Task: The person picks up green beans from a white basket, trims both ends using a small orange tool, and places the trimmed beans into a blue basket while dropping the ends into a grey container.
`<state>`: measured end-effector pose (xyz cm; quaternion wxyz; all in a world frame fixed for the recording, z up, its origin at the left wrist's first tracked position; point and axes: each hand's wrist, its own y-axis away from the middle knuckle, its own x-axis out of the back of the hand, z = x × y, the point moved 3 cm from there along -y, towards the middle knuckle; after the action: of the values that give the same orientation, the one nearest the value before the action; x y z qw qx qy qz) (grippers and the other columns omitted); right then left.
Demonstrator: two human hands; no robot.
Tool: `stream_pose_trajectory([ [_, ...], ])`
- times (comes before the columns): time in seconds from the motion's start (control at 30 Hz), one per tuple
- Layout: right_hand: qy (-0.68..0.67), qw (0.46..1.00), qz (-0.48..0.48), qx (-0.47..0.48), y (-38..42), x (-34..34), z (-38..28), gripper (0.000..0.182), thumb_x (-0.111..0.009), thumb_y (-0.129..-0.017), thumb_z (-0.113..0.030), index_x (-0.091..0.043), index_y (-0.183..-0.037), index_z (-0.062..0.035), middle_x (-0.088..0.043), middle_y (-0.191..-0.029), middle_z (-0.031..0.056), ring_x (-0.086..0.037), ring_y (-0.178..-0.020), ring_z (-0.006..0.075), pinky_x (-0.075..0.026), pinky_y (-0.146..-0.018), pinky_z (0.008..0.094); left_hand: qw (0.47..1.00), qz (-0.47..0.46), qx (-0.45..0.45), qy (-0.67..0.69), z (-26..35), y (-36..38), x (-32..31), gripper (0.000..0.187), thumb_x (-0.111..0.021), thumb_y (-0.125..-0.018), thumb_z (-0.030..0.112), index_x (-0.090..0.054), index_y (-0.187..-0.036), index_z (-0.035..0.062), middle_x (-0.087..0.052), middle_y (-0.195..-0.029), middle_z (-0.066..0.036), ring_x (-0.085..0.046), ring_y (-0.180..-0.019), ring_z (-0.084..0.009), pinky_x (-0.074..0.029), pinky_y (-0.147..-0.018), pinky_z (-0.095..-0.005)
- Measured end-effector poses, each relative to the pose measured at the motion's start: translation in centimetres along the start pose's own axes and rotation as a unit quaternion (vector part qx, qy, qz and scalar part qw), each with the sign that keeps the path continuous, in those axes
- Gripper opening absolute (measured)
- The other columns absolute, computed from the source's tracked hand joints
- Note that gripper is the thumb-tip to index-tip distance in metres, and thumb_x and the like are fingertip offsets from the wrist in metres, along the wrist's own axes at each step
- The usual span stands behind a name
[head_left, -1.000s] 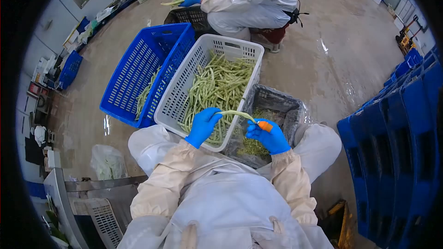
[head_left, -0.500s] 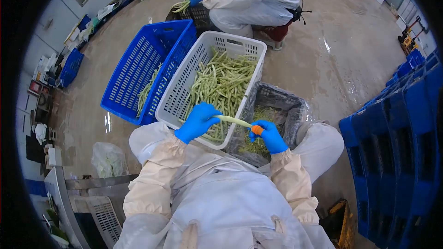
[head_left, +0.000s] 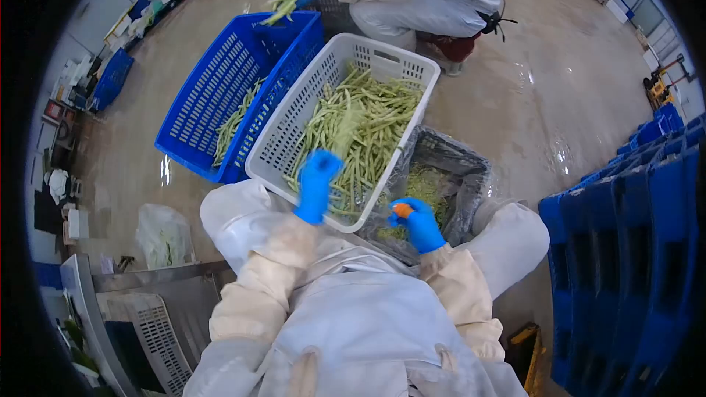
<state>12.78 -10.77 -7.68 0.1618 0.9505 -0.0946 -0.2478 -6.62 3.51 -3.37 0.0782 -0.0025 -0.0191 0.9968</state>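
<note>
My left hand (head_left: 316,185), in a blue glove, is over the near edge of the white crate (head_left: 273,129). It is smeared by motion, and a pale green blur lies just beyond its fingers. Long green beans (head_left: 379,114) fill much of that crate. My right hand (head_left: 421,225), gloved in blue too, is closed around a small orange object (head_left: 402,210) whose exact kind I cannot make out. That hand hovers above the near side of a dark bin (head_left: 471,169) lined with clear plastic. Green trimmings (head_left: 426,184) lie inside the bin.
Left of the white crate stands a blue crate (head_left: 209,84) with some beans in it. Across from me a co-worker (head_left: 434,0) in white sits, holding beans in a blue-gloved hand. Blue pallets (head_left: 625,250) are stacked at right. A metal frame (head_left: 154,276) stands at left.
The long bean stretched between my hands is no longer there. My left hand has moved away from my right, which keeps the orange object. The co-worker's beans are now above the blue crate.
</note>
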Motion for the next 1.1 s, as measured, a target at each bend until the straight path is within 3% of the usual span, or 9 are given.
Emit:
stream_pose_trajectory([
  [0.27,0.175,0.95,0.245,0.076,-1.5,7.7,1.2,0.014,-0.058,-0.081,-0.013,-0.061,-0.088,-0.0011,-0.06,-0.075,0.0108,-0.059,-0.064,0.0208,-0.049,-0.057,0.032,0.978,0.173,-0.116,-0.014,12.5,-14.9,19.7,0.023,-0.061,-0.083,0.021,-0.057,-0.092,0.0003,-0.059,-0.083,-0.006,-0.055,-0.076,-0.0165,-0.044,-0.072,-0.0294],
  [0.3,0.427,0.85,0.299,0.076,-0.8,6.9,-0.5,0.012,-0.059,-0.079,-0.013,-0.061,-0.087,-0.0043,-0.06,-0.081,0.0129,-0.059,-0.069,0.0244,-0.049,-0.064,0.0364,0.844,0.295,-0.212,-0.395,12.8,-15.7,21.1,0.026,-0.062,-0.081,0.021,-0.057,-0.094,-0.0005,-0.059,-0.084,-0.01,-0.057,-0.077,-0.0227,-0.045,-0.072,-0.0326],
  [0.33,0.647,0.685,0.326,0.073,-0.5,6.0,-1.7,0.011,-0.06,-0.076,-0.013,-0.061,-0.086,-0.0074,-0.061,-0.086,0.015,-0.06,-0.074,0.028,-0.048,-0.07,0.0407,0.554,0.355,-0.27,-0.703,12.6,-16.2,20.8,0.03,-0.063,-0.079,0.022,-0.057,-0.097,-0.0014,-0.06,-0.086,-0.014,-0.058,-0.078,-0.0289,-0.046,-0.072,-0.0357],
  [0.4,0.689,0.638,0.329,0.096,-1.0,5.6,-1.5,0.013,-0.061,-0.074,-0.014,-0.061,-0.086,-0.0094,-0.06,-0.091,0.0146,-0.058,-0.08,0.0296,-0.044,-0.077,0.0446,0.745,0.206,-0.2,-0.602,8.1,-18.2,19.1,0.036,-0.064,-0.076,0.024,-0.057,-0.101,-0.0004,-0.059,-0.089,-0.022,-0.058,-0.083,-0.0379,-0.046,-0.074,-0.041],
  [0.43,0.726,0.588,0.334,0.124,-1.2,5.4,-1.4,0.015,-0.061,-0.072,-0.015,-0.061,-0.087,-0.0114,-0.059,-0.097,0.0142,-0.057,-0.087,0.0313,-0.04,-0.085,0.0486,0.726,0.104,-0.236,-0.638,6.7,-17.1,14.1,0.032,-0.061,-0.077,0.023,-0.057,-0.101,0.0021,-0.058,-0.091,-0.023,-0.057,-0.084,-0.0376,-0.046,-0.074,-0.0423],
  [0.47,0.729,0.588,0.33,0.118,-1.3,5.1,-1.4,0.015,-0.061,-0.072,-0.015,-0.061,-0.087,-0.0114,-0.059,-0.097,0.0142,-0.057,-0.087,0.0313,-0.04,-0.085,0.0486,0.857,-0.037,-0.223,-0.464,0.6,-18.0,12.8,0.028,-0.059,-0.077,0.022,-0.058,-0.096,0.0021,-0.06,-0.088,-0.021,-0.058,-0.083,-0.0365,-0.046,-0.071,-0.0443],
  [0.63,0.687,0.693,0.212,0.052,-2.9,4.4,1.0,0.019,-0.061,-0.073,-0.017,-0.06,-0.091,-0.0108,-0.059,-0.098,0.0086,-0.056,-0.09,0.0289,-0.032,-0.092,0.0521,0.533,-0.671,0.0,-0.515,-22.1,-6.1,1.1,0.037,-0.052,-0.078,0.027,-0.06,-0.109,0.0091,-0.061,-0.103,-0.017,-0.058,-0.093,-0.035,-0.046,-0.081,-0.0442],
  [0.9,0.566,0.809,0.147,0.058,-4.6,2.7,1.2,0.022,-0.063,-0.075,-0.011,-0.058,-0.095,-0.0062,-0.058,-0.094,0.0161,-0.058,-0.08,0.035,-0.047,-0.067,0.0383,0.435,-0.72,0.118,-0.527,-42.9,3.7,2.0,0.034,-0.056,-0.072,0.023,-0.064,-0.103,0.0113,-0.061,-0.108,-0.014,-0.058,-0.098,-0.0336,-0.047,-0.081,-0.0437],
  [1.1,0.54,0.831,0.125,0.058,-4.6,1.6,1.4,0.021,-0.062,-0.077,-0.013,-0.057,-0.097,-0.0053,-0.058,-0.093,0.0159,-0.058,-0.082,0.0345,-0.047,-0.067,0.038,0.477,-0.639,0.059,-0.601,-32.9,0.2,1.1,0.027,-0.056,-0.074,0.022,-0.066,-0.097,0.0135,-0.063,-0.103,-0.012,-0.059,-0.095,-0.0329,-0.048,-0.078,-0.0436],
])
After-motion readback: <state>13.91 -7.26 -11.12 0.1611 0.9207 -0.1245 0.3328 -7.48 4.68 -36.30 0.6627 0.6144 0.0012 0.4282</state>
